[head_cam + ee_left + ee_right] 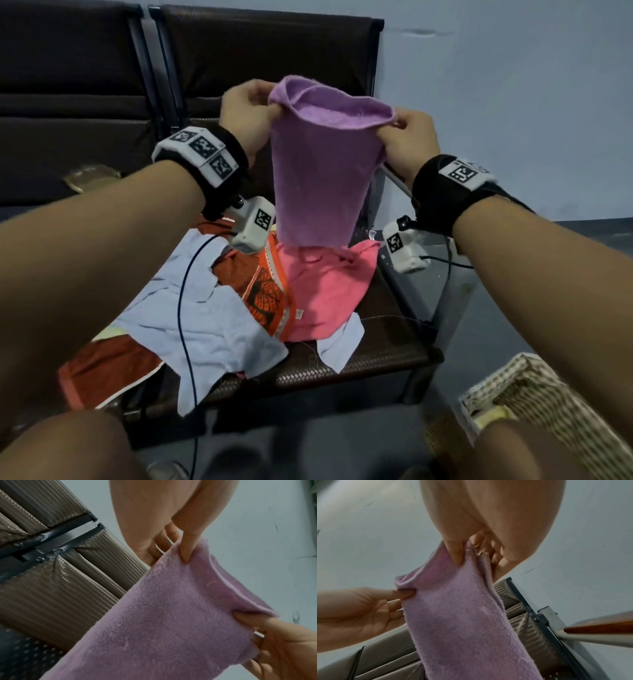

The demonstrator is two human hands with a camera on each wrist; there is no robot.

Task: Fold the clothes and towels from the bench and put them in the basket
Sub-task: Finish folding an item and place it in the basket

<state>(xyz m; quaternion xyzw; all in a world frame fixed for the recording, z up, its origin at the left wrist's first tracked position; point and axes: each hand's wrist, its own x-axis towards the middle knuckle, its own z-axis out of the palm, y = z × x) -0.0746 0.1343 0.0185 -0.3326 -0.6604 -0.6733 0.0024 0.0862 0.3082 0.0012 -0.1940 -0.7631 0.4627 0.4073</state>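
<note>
A lilac towel (322, 178) hangs doubled in the air above the bench, its top edges gaping open like a pocket. My left hand (270, 111) pinches its top left corner and my right hand (388, 128) pinches the top right corner. In the left wrist view the left hand (186, 555) has its thumb on the towel (163, 622), with the right hand (243, 618) at the other corner. In the right wrist view the right hand (458, 558) pinches the towel (462, 615) opposite the left hand (406, 593). The towel's lower end hangs just above a pink towel (325, 291).
On the dark woven bench seat (376, 356) lies a heap: an orange patterned cloth (263, 291), a light blue garment (205, 329) and a red cloth (102, 370). A woven basket (548, 404) stands on the floor at the lower right. The bench backrest (267, 51) rises behind.
</note>
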